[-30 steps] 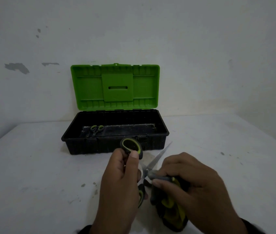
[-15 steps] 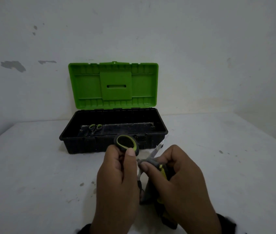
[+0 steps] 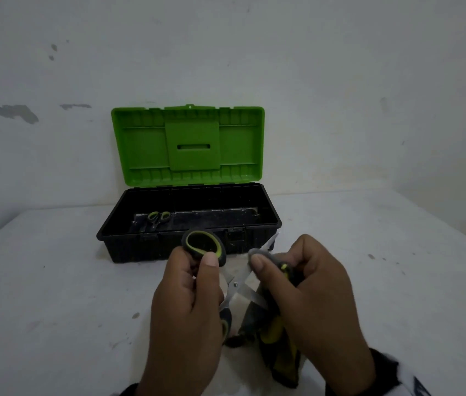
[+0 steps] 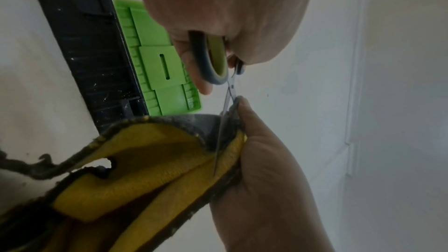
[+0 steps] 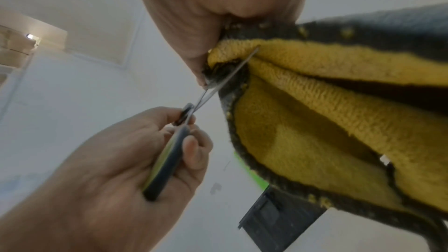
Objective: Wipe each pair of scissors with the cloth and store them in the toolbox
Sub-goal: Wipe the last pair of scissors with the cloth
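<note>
My left hand (image 3: 194, 284) grips the grey-and-green handles of a pair of scissors (image 3: 237, 284) above the white table (image 3: 55, 295), blades spread apart. My right hand (image 3: 306, 284) pinches a yellow-and-grey cloth (image 3: 279, 332) folded round one blade. In the left wrist view the scissors' blade (image 4: 225, 122) runs into the cloth (image 4: 145, 170) beside the right thumb. In the right wrist view the cloth (image 5: 327, 122) wraps the blade (image 5: 227, 78). Behind the hands stands the toolbox (image 3: 266, 221), black with its green lid (image 3: 187, 145) raised; a smaller pair of scissors (image 3: 157, 217) lies inside at the left.
The toolbox stands against a white wall with grey chipped patches (image 3: 17, 112). Small dark specks (image 3: 135, 315) dot the table left of my hands, and bare tabletop extends to both sides.
The right hand with the cloth has slid up along the blade toward its tip, from low at the right to level with the left thumb. The left hand keeps its grip.
</note>
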